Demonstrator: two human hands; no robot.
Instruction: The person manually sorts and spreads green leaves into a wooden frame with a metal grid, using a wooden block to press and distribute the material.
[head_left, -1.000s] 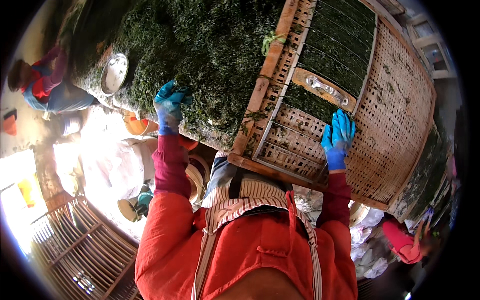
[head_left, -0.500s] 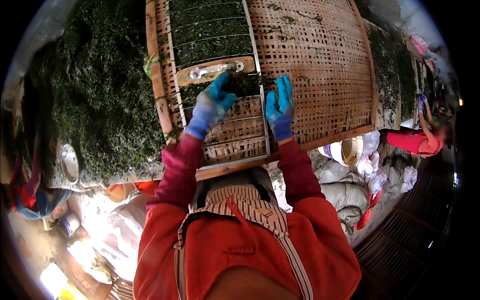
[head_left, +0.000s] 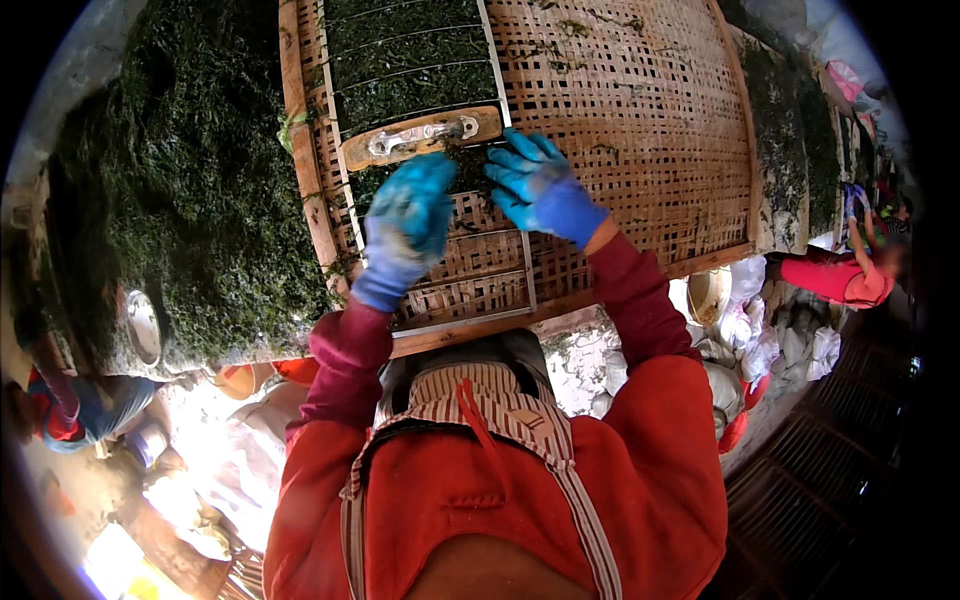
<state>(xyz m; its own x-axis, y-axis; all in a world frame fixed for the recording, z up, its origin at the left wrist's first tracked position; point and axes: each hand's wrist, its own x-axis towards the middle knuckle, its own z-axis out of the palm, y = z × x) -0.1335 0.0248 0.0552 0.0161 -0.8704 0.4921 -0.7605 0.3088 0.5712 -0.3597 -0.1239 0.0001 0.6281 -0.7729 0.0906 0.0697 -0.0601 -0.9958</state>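
Observation:
My left hand (head_left: 410, 215), in a blue glove, is over the narrow rectangular frame (head_left: 529, 275), just below a wooden block with a metal handle (head_left: 422, 137). Its fingers point away from me, held close together and slightly blurred; nothing shows in them. My right hand (head_left: 545, 190), gloved in blue too, reaches in from the right with fingers spread at the frame's right edge. Between my hands lie dark green shredded leaves (head_left: 470, 168), partly hidden. Beyond the block more shreds (head_left: 410, 75) fill the frame. It rests on a woven slatted tray (head_left: 640, 130).
A large heap of green shreds (head_left: 210, 180) covers the left side, with a round metal dish (head_left: 142, 327) at its near edge. Wooden rails (head_left: 300, 120) border the tray. At right are a bucket (head_left: 710, 295), sacks and a person in red (head_left: 835, 280). Another person is at far left.
My right hand has swung left, from beside the frame to its edge, and its fingers have spread. My left hand has drawn slightly left and nearer, turning its back up.

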